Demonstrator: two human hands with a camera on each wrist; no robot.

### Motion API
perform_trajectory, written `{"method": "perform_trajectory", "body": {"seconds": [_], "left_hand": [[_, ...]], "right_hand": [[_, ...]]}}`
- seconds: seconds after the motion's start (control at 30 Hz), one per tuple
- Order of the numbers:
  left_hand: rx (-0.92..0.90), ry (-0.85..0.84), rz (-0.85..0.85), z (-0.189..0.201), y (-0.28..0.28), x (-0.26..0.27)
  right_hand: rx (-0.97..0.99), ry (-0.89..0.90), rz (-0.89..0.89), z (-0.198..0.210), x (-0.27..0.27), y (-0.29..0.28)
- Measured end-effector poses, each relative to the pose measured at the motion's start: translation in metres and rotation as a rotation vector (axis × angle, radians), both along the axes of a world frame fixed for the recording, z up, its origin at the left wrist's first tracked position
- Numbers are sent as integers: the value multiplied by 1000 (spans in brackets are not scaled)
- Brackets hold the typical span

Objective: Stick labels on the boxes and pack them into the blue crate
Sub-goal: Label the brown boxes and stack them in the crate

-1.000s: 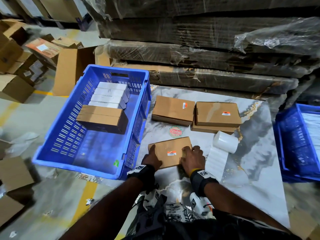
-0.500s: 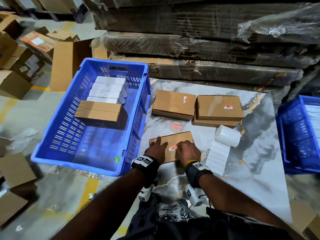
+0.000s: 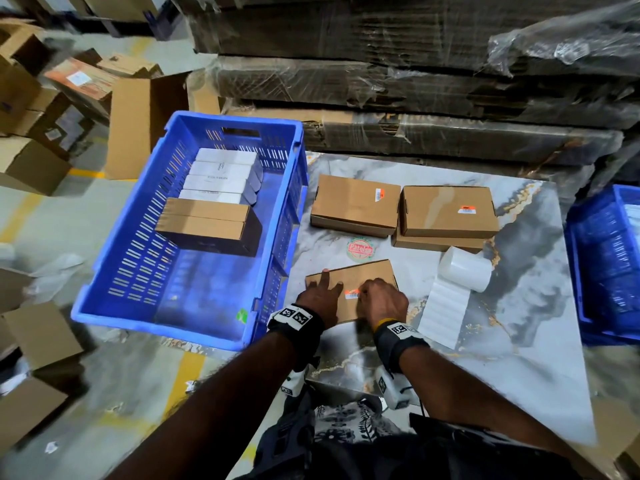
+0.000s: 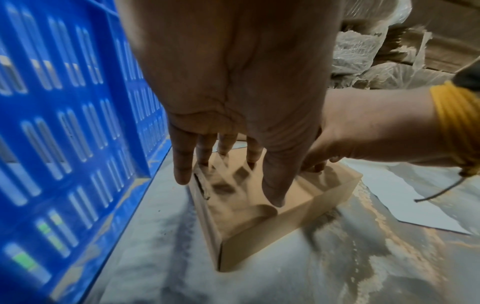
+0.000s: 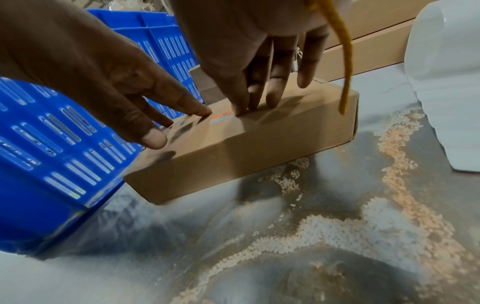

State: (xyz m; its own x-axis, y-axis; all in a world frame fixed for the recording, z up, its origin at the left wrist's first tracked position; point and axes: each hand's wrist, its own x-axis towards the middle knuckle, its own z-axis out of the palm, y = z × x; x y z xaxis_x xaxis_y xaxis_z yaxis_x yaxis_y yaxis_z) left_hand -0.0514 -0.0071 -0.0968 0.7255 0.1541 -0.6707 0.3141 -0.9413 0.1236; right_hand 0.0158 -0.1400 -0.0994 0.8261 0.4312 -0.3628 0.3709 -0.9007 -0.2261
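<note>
Box: a flat brown cardboard box point(image 3: 360, 275) is laid on the marble-patterned table point(image 3: 519, 341), just beside the blue slotted plastic crate point(image 3: 166, 306).
Label: a small orange-and-white label point(image 3: 352, 294) is seen on its top.
Left hand point(image 3: 320, 294): fingers are spread flat on the lid.
Right hand point(image 3: 384, 299): straight fingertips point(image 5: 240, 110) are pressed at the label's edge.

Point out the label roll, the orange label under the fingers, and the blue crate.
label roll point(image 3: 465, 273), head view, on its rolled white body.
orange label point(image 3: 352, 294), head view, on its middle.
blue crate point(image 3: 194, 322), head view, on its near rim.
</note>
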Motion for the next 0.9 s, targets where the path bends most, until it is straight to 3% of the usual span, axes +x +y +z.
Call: {"method": "perform_trajectory", "body": {"seconds": [0.9], "left_hand": [[10,22,-21,2,-2,4]], "right_hand": [[-27,28,-12,-1,0,1]]}}
